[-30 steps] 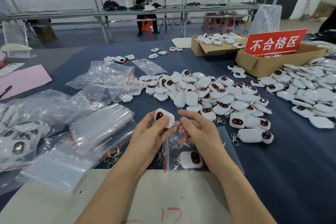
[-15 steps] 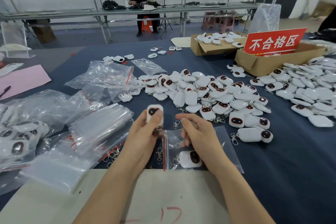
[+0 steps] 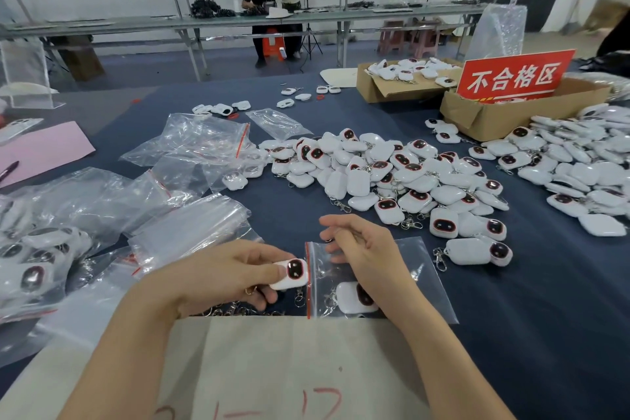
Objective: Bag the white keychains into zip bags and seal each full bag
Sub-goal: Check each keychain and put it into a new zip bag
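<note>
White keychain (image 3: pixel 291 274), pinched in the left hand (image 3: pixel 221 280) at the zip bag's (image 3: pixel 419 283) mouth on its 9 o'clock side, should slide in flat while the right hand (image 3: pixel 361 249), pinching the upper lip, holds it open.

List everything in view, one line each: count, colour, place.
held keychain: one, white with dark face, at the zip bag's mouth
zip bag: one, clear with red strip, front centre, holding one bagged keychain
loose keychains: many, white, piles at centre and right
empty bags: several, clear, left
filled bags: a few, clear, far left
cardboard boxes: two, brown, back right
sign: one, red, at the nearer box
paper sheet: one, off-white, near edge
left hand: holds the held keychain
right hand: on the zip bag, grip unclear
</note>
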